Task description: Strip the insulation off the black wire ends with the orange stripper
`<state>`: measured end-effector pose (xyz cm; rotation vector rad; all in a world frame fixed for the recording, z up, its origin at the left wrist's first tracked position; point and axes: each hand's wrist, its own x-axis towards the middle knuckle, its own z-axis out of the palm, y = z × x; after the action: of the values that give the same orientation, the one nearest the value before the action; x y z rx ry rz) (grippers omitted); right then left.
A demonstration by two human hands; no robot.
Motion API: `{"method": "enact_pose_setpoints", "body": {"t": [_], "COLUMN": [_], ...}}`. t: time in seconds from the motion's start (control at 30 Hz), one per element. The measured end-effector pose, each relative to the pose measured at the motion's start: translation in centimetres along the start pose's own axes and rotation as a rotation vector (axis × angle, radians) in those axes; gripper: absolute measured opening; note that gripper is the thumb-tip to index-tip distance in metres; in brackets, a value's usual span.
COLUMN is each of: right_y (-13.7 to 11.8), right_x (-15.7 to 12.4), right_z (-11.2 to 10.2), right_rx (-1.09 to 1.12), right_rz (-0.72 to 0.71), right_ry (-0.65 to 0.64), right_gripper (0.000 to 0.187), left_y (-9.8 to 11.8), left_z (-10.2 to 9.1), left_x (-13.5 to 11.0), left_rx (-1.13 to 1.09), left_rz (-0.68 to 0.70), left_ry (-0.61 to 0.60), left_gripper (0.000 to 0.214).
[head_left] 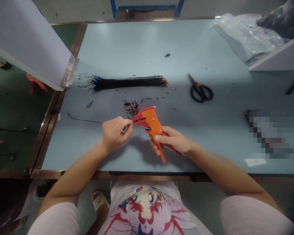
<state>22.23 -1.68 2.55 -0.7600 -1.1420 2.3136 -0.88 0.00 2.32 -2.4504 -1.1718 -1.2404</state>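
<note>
I work close to the near edge of the tabletop (142, 49), about midway along it. The surface from here to the far edge is mostly bare. A white panel (26, 39) overhangs the far left corner, and toward the far right corner a clear plastic bag (245, 32) lies behind a slanted white board (276, 55).

A bundle of black wires (127, 82) lies parallel to the near edge, further in than my hands and well apart from them. A little heap of insulation scraps (131, 107) sits between that bundle and my tool. Black-handled scissors (201, 91) lie toward the right edge, clear of both arms.

My left grip (115, 132) is closed, thumb and fingers pinching a thin black wire (85, 120). The wire trails away over the tabletop toward the left edge, and its short free end pokes out of the pinch to the right.

That end reaches into the head of the orange wire stripper (150, 122), just beside my left fingertips. I cannot tell whether the tool has bitten on it.

My right grip (172, 140) is wrapped around the stripper's handles, fingers curled over them. It holds the tool tilted, head up toward the scraps and handle tips pointing at the near edge.
</note>
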Motion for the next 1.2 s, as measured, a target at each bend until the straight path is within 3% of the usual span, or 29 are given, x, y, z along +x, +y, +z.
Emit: {"method": "enact_pose_setpoints", "body": {"t": [0.23,0.43,0.6,0.7,0.83,0.93,1.07,1.2], "right_y": [0.5,0.7,0.9,0.3,-1.8,-2.7,-2.0,-1.3], "right_x": [0.3,0.6,0.9,0.8,0.2,-0.3,-0.3,0.0], "right_z": [0.2,0.7,1.1,0.4,-1.7,-2.4,-1.9,-1.6], "right_rx": [-0.033,0.062,0.153,0.242,0.333,0.22,0.013,0.013], "right_rz": [0.023,-0.004,-0.003,0.004,-0.066,-0.015,0.091,0.09], "right_ry": [0.017,0.072,0.097,0.183,0.372,0.341,0.254,0.235], "right_gripper": [0.032,0.038,0.033,0.031,0.031,0.03,0.037,0.036], "left_y": [0.2,0.2,-0.2,-0.5,-1.1,-1.2,-1.1,-1.0], "left_z": [-0.2,0.0,0.2,0.0,-0.5,-0.4,0.1,0.3], "left_x": [0.3,0.3,0.2,0.2,0.2,0.1,0.0,-0.2], "left_rx": [0.041,-0.024,-0.044,-0.027,-0.033,-0.057,-0.072,-0.079], "left_rz": [-0.032,-0.078,-0.105,-0.089,-0.145,-0.168,-0.18,-0.214], "left_ry": [-0.096,-0.134,-0.139,-0.131,-0.023,-0.006,-0.015,-0.012], "left_gripper": [0.009,0.01,0.008,0.009,0.006,0.005,0.003,0.003]}}
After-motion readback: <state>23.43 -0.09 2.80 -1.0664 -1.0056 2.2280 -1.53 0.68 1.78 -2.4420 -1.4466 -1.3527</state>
